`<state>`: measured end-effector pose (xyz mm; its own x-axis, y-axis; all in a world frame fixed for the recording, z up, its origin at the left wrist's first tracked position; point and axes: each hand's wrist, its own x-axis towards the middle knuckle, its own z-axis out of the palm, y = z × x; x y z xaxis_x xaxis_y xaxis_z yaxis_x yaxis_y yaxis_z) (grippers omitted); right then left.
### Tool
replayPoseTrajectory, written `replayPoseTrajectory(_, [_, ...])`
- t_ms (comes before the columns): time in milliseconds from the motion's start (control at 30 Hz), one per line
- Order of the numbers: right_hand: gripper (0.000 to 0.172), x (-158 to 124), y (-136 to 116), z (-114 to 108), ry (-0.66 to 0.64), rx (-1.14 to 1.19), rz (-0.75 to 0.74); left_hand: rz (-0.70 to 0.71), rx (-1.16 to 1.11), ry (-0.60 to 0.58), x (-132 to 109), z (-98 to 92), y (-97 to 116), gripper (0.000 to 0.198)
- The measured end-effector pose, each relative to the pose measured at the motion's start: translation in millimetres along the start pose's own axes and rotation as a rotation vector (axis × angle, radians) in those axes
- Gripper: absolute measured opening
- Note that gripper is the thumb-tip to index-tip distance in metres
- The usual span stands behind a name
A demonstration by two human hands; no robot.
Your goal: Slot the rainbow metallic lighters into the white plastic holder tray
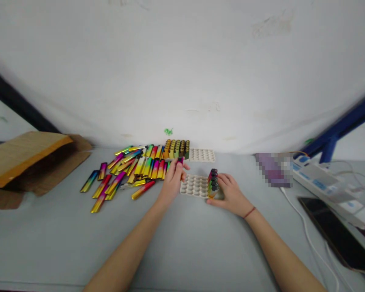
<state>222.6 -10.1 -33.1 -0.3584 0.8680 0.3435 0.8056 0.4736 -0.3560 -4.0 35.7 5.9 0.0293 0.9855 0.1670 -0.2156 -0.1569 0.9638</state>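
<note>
Off-white tray (194,186) w/ lighters (213,183) — btwn L hand (172,179) & R hand (232,197).

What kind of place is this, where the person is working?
Probably an assembly or packing workstation, judging by the pile of shiny, lighter-like cases, a holed white tray and the open cardboard box on the left.

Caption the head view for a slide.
Left hand holding a lighter, right hand beside a row standing in a tray, loose lighters piled nearby.
</note>
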Motion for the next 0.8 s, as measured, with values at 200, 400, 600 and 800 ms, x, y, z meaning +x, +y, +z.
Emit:
replayPoseTrajectory(200, [0.073,-2,0,0,-0.001,0.003,-0.005,-0.186,-0.221,0.037,-5,-4.4,1,0.032])
replayPoseTrajectory(400, [0.072,-3,2,0,0.014,0.001,-0.016,-0.392,-0.271,0.119,-9,-2.0,12,0.051])
replayPoseTrajectory(600, [0.070,-3,2,0,0.008,-0.005,-0.009,-0.429,-0.245,0.193,-9,-5.4,12,0.053])
replayPoseTrajectory(800, [0.071,-3,2,-1,0.003,-0.003,0.000,-0.400,-0.195,0.278,-5,-8.6,9,0.044])
